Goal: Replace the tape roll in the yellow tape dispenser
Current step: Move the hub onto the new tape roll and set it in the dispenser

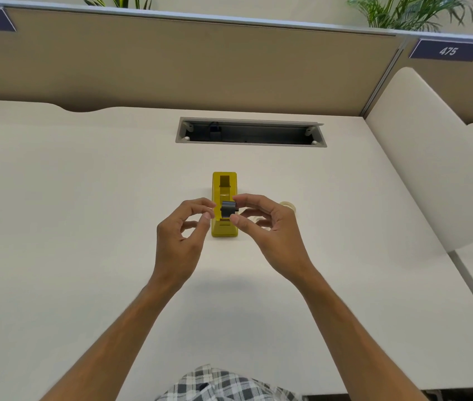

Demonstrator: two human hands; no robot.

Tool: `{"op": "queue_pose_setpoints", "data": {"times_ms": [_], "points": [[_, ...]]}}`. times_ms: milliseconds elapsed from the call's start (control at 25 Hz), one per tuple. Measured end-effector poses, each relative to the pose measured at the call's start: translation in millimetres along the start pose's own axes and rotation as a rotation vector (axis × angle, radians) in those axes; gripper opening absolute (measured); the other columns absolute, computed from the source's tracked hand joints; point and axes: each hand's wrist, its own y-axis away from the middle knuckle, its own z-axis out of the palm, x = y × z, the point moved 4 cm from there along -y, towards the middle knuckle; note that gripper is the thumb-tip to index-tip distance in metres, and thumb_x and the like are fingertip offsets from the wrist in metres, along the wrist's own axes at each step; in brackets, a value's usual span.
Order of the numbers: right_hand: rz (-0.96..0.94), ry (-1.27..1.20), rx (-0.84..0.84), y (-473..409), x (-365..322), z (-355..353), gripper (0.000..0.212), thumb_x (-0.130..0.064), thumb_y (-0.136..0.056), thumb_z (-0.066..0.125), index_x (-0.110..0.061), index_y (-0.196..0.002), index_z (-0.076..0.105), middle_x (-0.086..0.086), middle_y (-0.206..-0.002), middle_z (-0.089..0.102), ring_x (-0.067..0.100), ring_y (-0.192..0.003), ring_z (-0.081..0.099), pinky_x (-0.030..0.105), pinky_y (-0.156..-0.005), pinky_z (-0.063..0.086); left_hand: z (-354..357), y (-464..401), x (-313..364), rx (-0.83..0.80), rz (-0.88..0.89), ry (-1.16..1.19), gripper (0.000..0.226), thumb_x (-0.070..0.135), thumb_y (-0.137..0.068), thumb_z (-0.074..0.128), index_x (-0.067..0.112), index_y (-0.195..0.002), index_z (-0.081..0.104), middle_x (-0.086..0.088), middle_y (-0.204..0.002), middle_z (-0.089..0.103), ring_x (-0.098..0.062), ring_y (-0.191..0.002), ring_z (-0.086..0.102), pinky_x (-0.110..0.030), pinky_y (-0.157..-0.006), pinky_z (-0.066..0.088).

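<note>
Yellow tape dispenser (224,206) stands on the desk (84,227). Above it, the right hand (270,227) pinches a dark spool (228,209) between thumb and forefinger; the left hand (183,230), fingers loosely curled, holds nothing.

**Bright, even office light; wide-angle bend at the edges**

Lit softly from above, with no hard glare anywhere on the pale desk (84,198). Only faint, diffuse shadows: a blurred grey patch below the left hand (181,235) and right hand (270,235), a thin dark rim beside the yellow tape dispenser (224,204). Sharp enough at centre, slightly soft on the fingertips. Strong barrel distortion toward the borders: partition (171,62) rail bowed, desk edges splayed outward. Plant fronds (411,10) at top a little smeared. The "475" on the sign (448,50) readable though tilted.
</note>
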Motion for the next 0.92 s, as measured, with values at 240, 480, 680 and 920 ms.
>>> {"op": "queue_pose_setpoints", "data": {"times_ms": [240, 480, 680, 920], "points": [[-0.02, 0.004, -0.004, 3, -2, -4, 0.029, -0.017, -0.084, 0.073, -0.026, -0.111, 0.067, -0.014, -0.101, 0.072, 0.008, -0.09, 0.067, 0.015, -0.073, 0.051, 6, -2, 5, -0.072, -0.096, 0.157, 0.015, 0.019, -0.091, 0.062, 0.025, -0.104, 0.066, 0.011, -0.1, 0.073, -0.014, -0.097, 0.068, -0.02, -0.074, 0.054], [0.006, 0.014, -0.04, 4, -1, -4, 0.031, -0.025, -0.082, 0.074, -0.031, -0.111, 0.066, -0.017, -0.103, 0.07, 0.01, -0.093, 0.066, 0.032, -0.079, 0.053, 15, -3, 9, -0.147, -0.112, 0.166, 0.019, 0.014, -0.089, 0.065, 0.023, -0.105, 0.071, 0.008, -0.096, 0.075, -0.015, -0.091, 0.071, -0.021, -0.074, 0.056], [0.109, 0.112, 0.037, -9, 40, -22, 0.024, -0.028, -0.083, 0.07, -0.031, -0.107, 0.067, -0.016, -0.099, 0.071, 0.002, -0.091, 0.065, 0.018, -0.07, 0.05, 13, -5, 5, -0.12, -0.145, 0.169, 0.022, 0.009, -0.085, 0.069, 0.019, -0.105, 0.071, 0.004, -0.097, 0.075, -0.014, -0.092, 0.071, -0.02, -0.075, 0.055], [0.217, 0.864, 0.139, -28, 119, -68, 0.04, -0.032, -0.084, 0.066, -0.022, -0.122, 0.057, -0.003, -0.128, 0.056, 0.02, -0.113, 0.054, 0.037, -0.087, 0.046, 14, -4, 2, -0.13, -0.16, 0.173, 0.028, -0.001, -0.082, 0.07, 0.017, -0.103, 0.07, 0.003, -0.097, 0.075, -0.014, -0.094, 0.071, -0.018, -0.076, 0.054]]}}
